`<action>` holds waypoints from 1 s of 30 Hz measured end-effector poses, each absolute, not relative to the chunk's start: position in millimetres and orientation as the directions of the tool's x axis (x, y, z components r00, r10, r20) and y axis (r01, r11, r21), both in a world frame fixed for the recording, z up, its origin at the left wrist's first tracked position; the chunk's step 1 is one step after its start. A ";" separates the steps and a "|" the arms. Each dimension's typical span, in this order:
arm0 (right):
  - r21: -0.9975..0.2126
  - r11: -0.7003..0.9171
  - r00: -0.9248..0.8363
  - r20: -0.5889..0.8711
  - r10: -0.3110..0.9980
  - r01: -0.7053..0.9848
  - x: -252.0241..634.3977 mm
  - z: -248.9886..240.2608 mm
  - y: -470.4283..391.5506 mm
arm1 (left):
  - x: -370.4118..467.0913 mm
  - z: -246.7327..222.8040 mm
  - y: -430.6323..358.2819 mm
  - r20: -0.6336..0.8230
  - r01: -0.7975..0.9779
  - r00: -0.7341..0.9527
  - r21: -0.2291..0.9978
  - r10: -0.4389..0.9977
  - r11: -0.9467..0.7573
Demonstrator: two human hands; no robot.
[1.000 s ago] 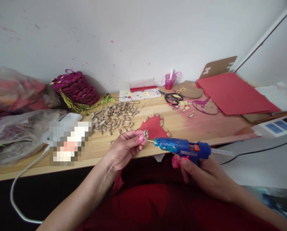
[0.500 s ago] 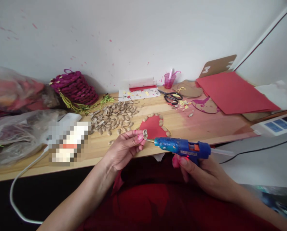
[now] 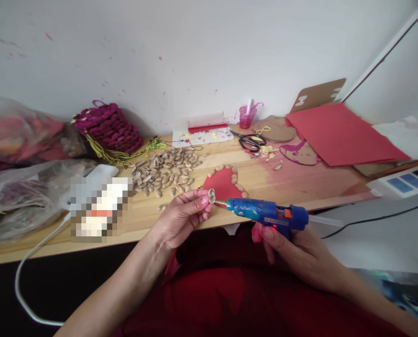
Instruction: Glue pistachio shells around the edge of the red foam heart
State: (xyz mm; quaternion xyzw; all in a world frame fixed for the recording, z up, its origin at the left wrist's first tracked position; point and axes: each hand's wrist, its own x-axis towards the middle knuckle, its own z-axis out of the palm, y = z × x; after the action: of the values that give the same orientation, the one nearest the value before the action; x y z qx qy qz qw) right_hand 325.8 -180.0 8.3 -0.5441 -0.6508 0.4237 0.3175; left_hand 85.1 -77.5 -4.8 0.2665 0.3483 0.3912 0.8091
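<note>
Between thumb and fingers, my left hand (image 3: 186,213) pinches a peanut shell (image 3: 212,196), its hollow side showing. My right hand (image 3: 293,250) is wrapped round a blue glue gun (image 3: 261,211) with a red light lit and a clear glue stick out of its back. The gun's nozzle points left, close to the shell; whether they touch I cannot tell. Behind them a red heart-shaped piece (image 3: 223,183) lies on the wooden table (image 3: 265,182), with shells along part of its edge. A pile of peanut shells (image 3: 170,169) spreads to its left.
Black scissors (image 3: 251,141), a pink cup (image 3: 247,117) and red sheets (image 3: 345,135) lie at the back and right. A power strip (image 3: 401,182) sits at the right edge. On the left are a purple woven item (image 3: 110,128), plastic bags (image 3: 29,135) and a cabled white device (image 3: 105,175).
The glue gun in my right hand has shifted slightly to the right, its nozzle drawn a little back from the shell. My left hand has hardly moved.
</note>
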 end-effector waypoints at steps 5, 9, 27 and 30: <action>-0.893 0.067 -0.199 -0.026 0.980 0.444 324.4 8.5 -179.3 | 85.8 -2.7 -78.3 -0.364 -0.427 0.459 0.709 0.810 0.561; -0.885 0.082 -0.189 -0.006 0.982 0.458 326.4 5.7 -178.2 | 86.2 -0.6 -78.6 -0.354 -0.409 0.459 0.730 0.815 0.547; -0.968 -0.030 0.176 -0.076 0.982 -0.251 328.3 -29.2 -130.5 | 101.1 -4.3 -57.0 0.341 0.462 0.658 0.521 0.672 -0.717; -0.969 -0.042 0.135 -0.077 0.988 -0.242 327.4 -32.0 -128.9 | 106.8 -7.4 -60.2 0.327 0.490 0.695 0.435 0.640 -0.755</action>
State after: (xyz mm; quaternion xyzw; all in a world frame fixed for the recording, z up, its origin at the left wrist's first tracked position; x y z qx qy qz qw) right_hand 327.4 -128.9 -32.0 -0.4860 -0.3837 0.5339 0.5758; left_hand 106.8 -60.2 -7.4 0.9068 0.3114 0.2352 0.1592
